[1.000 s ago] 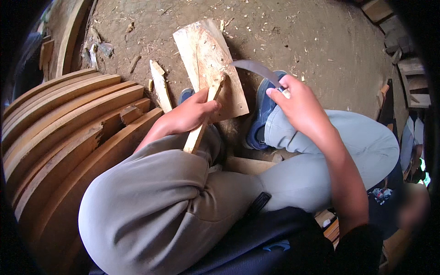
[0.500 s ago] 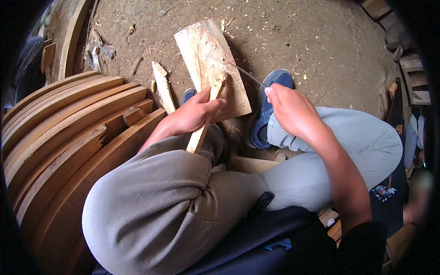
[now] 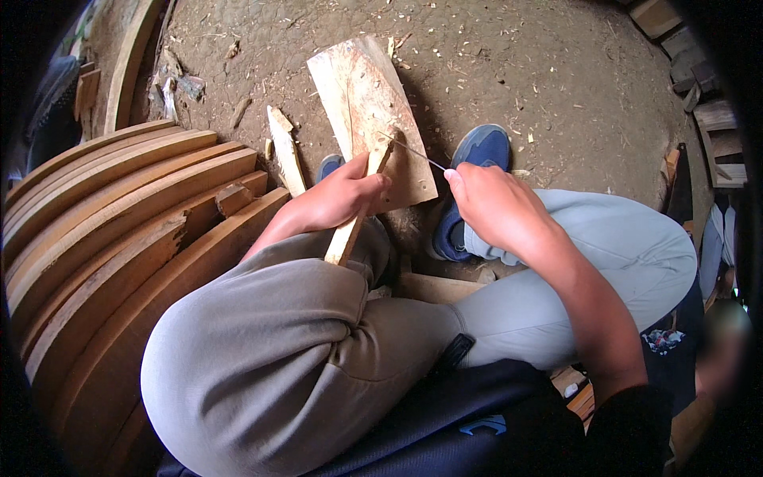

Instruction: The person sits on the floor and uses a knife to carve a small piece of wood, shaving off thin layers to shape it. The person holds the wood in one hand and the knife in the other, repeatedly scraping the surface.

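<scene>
My left hand [image 3: 332, 195] is closed around a pale wooden stick [image 3: 344, 240], which slants up and away from my left knee. The stick's far end rests over a thick wooden board [image 3: 354, 91] on the ground. In my right hand [image 3: 497, 203], fingers closed, is a long thin blade [image 3: 417, 151], seen nearly edge-on. Its far part meets or crosses the stick's far end; whether it touches I cannot tell. The handle is hidden inside my fist.
Curved wooden planks [image 3: 143, 203] are stacked at my left. A split piece of wood [image 3: 286, 151] lies left of the board. My right shoe [image 3: 477, 159] stands just right of it. Wood chips dot the dirt floor [image 3: 556, 79]. Another person's blurred arm [image 3: 719, 358] shows at the right edge.
My right hand has moved slightly left and down, bringing the blade over to the stick's far end. My left hand and the stick stay nearly where they were.
</scene>
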Tool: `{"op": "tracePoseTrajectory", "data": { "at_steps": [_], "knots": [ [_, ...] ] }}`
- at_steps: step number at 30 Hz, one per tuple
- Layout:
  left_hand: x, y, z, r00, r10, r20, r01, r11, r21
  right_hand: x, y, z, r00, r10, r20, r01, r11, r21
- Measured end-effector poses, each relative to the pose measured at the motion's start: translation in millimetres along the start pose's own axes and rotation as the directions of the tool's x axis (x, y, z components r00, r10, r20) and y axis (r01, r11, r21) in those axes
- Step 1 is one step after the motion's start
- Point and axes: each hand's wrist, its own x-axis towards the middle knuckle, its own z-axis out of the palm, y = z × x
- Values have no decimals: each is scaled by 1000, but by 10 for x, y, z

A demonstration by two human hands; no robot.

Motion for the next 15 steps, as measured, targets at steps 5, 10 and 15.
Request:
{"op": "tracePoseTrajectory", "data": {
  "at_steps": [5,10,15],
  "knots": [
    [24,-57,-50,1000,15,24,-15,1000,22,-11,-14,-12,1000,9,29,-9,1000,-13],
    [35,-59,-101,997,-30,73,28,999,37,-9,-11,5,998,32,56,-32,999,-7],
    [56,-113,-110,998,-4,55,2,999,42,-20,-30,15,998,40,51,-39,999,-7]
  ]
}}
